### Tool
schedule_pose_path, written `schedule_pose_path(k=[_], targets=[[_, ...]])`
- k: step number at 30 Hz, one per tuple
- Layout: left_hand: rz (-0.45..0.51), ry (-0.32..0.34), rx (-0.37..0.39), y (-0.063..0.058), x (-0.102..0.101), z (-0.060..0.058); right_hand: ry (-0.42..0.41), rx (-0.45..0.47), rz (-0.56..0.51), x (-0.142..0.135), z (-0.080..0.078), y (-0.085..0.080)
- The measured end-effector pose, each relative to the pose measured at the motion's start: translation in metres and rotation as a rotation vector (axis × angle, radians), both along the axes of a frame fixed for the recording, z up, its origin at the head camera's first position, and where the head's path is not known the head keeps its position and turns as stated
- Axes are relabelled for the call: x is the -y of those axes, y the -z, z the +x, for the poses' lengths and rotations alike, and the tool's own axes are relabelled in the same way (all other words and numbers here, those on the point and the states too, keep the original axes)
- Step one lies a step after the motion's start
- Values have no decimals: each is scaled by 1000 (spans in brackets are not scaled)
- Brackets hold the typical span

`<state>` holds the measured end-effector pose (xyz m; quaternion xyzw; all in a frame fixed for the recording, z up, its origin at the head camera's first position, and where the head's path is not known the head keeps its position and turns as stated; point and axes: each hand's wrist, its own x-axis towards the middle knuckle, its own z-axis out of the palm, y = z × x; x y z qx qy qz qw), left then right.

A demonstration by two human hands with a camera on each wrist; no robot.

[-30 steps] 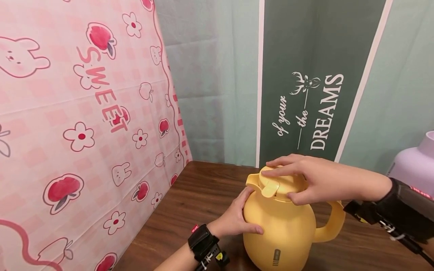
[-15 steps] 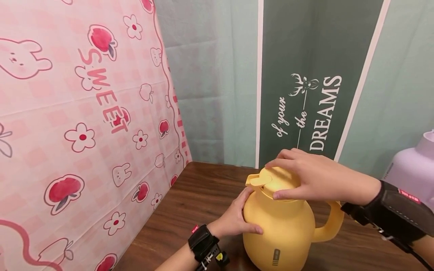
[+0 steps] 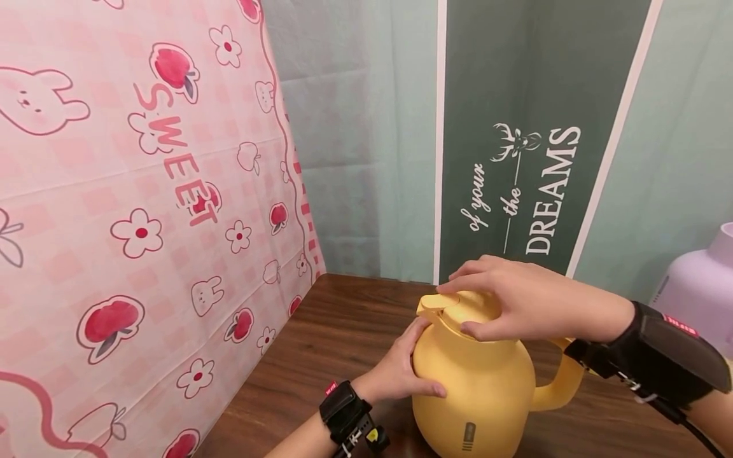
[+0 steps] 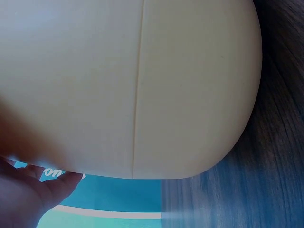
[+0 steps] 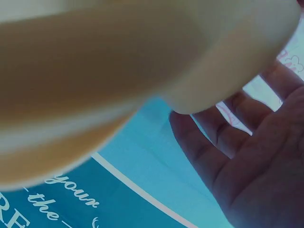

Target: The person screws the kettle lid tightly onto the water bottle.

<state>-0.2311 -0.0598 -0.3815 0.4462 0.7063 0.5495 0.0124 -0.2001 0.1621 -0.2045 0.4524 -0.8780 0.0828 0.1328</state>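
A round yellow thermos jug [image 3: 475, 388] stands upright in the head view, its spout pointing left and its handle [image 3: 558, 385] to the right. My left hand [image 3: 397, 369] holds the left side of the body, thumb across the front and fingers reaching round behind. From above, my right hand [image 3: 504, 299] grips the yellow lid [image 3: 472, 308], thumb at the near edge and fingers over the far side. The lid's tab lies over the spout. In the left wrist view, the jug's smooth body [image 4: 190, 85] fills most of the picture. The right wrist view shows fingertips against the lid [image 5: 213, 90].
The jug rests on a dark wood-grain table [image 3: 303, 337]. At the right edge stands a lilac jug [image 3: 695, 286], partly hidden behind my right forearm. A pink printed cloth [image 3: 172, 254] closes off the left, and a green curtain [image 3: 355, 159] hangs behind.
My right hand has turned the lid clockwise, bringing its tab from the front left round over the spout. The left hand has stayed in place on the jug's body.
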Motion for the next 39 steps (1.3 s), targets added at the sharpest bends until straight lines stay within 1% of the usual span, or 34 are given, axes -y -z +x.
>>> schedule_pose_path(k=[2,7,8,10,12,15,18,20,22,24,26,33,37,39], targets=[[3,1,7,-1,-1,0,39,-14,-9,2,1,1],[19,5,22,-1,-1,1,96,-78,-47,6,2,4],[21,6,24,-1,-1,1,103,-85,-52,7,2,5],[26,8,20,0,-1,0,120,-67,-60,7,1,6],[21,0,8,0,-1,-1,127,0,-58,6,1,5],[9,-6,-7,1,-1,-1,110,155,-47,0,1,1],[3,-10,-5,1,-1,-1,83,310,-32,-8,2,-3],[7,-10,-2,1,0,0,53,351,-20,-12,2,-6],[13,-6,5,1,0,0,31,361,-12,-13,1,-7],[16,-4,6,0,0,1,18,333,-13,-13,0,-7],[12,0,6,0,0,1,27,297,-20,-12,0,-7],[-4,-7,-7,0,0,0,174,110,-20,-1,3,-2],[4,5,-14,2,0,-1,199,68,-10,2,6,0],[5,11,-20,2,0,-2,169,79,-2,0,8,-2]])
